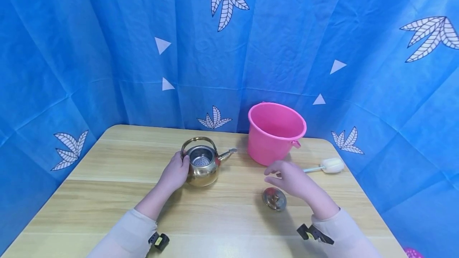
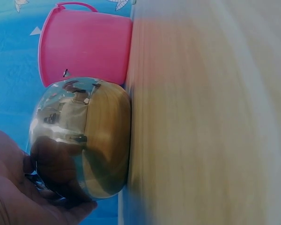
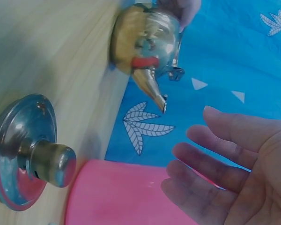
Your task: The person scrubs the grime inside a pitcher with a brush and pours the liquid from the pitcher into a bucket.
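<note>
A shiny gold-toned teapot (image 1: 202, 175) stands on the table with its arched handle up, its mouth uncovered and a strainer showing inside. My left hand (image 1: 175, 173) holds the pot at its left side, close to the handle's base; in the left wrist view the left hand (image 2: 23, 187) lies against the polished body. The spout points right. Over the table to the right, my right hand (image 1: 289, 178) hovers with loosely bent fingers and nothing in them. Just below it lies the metal lid (image 1: 274, 199), its knob (image 3: 54, 164) upward in the right wrist view.
A pink bucket (image 1: 267, 146) stands at the back right, behind my right hand. Beyond that hand lies a white sponge brush (image 1: 332, 165) with a pale blue handle. A blue patterned curtain (image 1: 211, 59) hangs around the wooden table (image 1: 125, 162).
</note>
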`<state>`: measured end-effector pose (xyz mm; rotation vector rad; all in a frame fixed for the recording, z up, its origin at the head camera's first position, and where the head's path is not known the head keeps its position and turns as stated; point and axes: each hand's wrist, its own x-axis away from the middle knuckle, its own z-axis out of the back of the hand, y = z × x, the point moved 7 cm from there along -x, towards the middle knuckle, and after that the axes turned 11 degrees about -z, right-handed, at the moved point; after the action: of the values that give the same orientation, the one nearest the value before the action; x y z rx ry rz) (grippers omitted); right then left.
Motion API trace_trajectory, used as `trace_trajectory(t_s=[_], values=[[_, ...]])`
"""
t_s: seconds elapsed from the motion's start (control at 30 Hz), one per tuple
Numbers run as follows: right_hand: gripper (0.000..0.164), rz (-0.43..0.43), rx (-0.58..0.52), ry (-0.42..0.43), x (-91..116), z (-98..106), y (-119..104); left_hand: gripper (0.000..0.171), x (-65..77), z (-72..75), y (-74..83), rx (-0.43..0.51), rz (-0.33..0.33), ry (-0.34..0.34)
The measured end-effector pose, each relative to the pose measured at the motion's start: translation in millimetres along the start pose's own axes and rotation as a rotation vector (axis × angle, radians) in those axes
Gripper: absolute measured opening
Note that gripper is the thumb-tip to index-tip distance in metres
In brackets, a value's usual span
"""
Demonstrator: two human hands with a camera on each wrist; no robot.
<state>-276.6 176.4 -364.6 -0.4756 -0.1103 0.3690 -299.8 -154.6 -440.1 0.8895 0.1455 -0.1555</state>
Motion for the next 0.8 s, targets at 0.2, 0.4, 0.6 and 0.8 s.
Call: trace_trajectory(t_s=[0.2, 0.4, 0.6, 0.8], values=[[0.014, 0.006, -0.012, -0.003, -0.5, 1.5, -1.6, 0.056, 0.5, -0.2, 0.4, 0.003, 0.001, -0.005], [0.014, 0.01, -0.016, 0.005, -0.7, 2.6, -4.1, 0.057, 0.6, 0.0, 0.0, 0.0, 0.001, -0.004], [0.016, -0.009, -0.028, 0.013, -1.4, 3.9, -6.3, 0.057, 0.7, 0.7, 0.5, 0.0, 0.0, -0.002], [0.016, -0.006, -0.05, 0.005, -2.3, 5.4, -9.5, 0.057, 1.0, 0.7, 1.7, 0.004, 0.004, -0.003]])
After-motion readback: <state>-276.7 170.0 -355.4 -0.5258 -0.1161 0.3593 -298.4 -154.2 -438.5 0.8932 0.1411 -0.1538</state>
